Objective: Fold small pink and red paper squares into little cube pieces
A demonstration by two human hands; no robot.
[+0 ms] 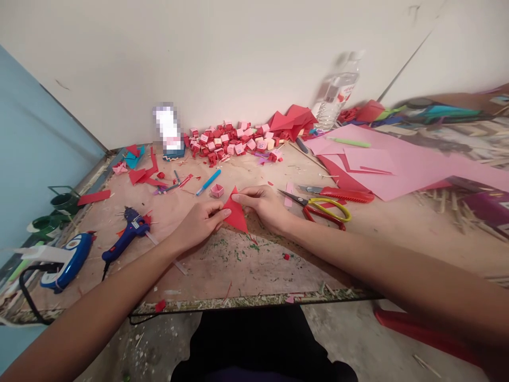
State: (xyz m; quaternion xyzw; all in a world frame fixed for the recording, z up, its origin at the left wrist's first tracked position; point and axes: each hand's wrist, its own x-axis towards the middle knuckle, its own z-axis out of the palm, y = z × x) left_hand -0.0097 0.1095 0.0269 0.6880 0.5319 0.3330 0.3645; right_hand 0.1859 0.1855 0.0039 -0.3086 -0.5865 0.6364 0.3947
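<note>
Between my two hands is a small piece of red paper [237,216], pointed at its top and bottom. My left hand [203,224] pinches its left edge between thumb and fingers. On the other side, my right hand [262,204] grips the upper right part, with the thumb on top. Just beyond the left fingers stands a little pink open paper box [217,190]. A blue pen [208,182] lies a bit farther back. To the right of my right hand are scissors [326,207] with yellow and red handles and a red-handled cutter knife [342,193].
A heap of small red and pink paper cubes [228,142] lies by the wall, beside a propped phone [168,130]. A blue glue gun [126,233] rests at left. Pink paper sheets [405,164] and a plastic bottle [338,93] are at right. Scraps litter the table's front edge.
</note>
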